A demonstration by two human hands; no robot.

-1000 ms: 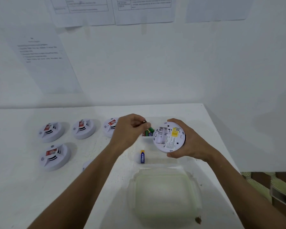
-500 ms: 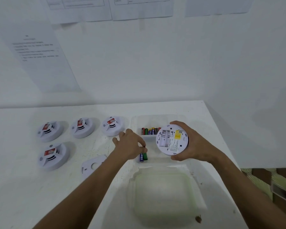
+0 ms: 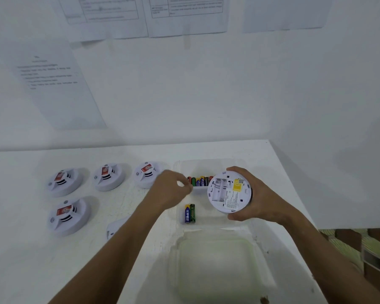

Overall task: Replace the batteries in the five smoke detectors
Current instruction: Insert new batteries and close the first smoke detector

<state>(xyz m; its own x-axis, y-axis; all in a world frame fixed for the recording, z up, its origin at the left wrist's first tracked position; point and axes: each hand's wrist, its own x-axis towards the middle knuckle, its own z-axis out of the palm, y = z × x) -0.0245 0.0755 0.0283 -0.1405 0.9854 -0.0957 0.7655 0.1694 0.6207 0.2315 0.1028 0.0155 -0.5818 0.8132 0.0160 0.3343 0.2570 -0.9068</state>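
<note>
Gripping an upturned smoke detector (image 3: 229, 194) near the table's (image 3: 20, 249) right edge, the right hand (image 3: 257, 197) shows its empty battery bay. The left hand (image 3: 171, 189) hovers blurred beside the row of batteries (image 3: 199, 181) in the clear tray (image 3: 208, 163); its grip cannot be told. Two loose batteries (image 3: 190, 213) lie nearer. Four detectors (image 3: 64, 182) sit toward the left edge.

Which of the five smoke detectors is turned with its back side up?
The smoke detector held in the right hand: its open battery bay shows, while the other four lie face up on the table.
</note>
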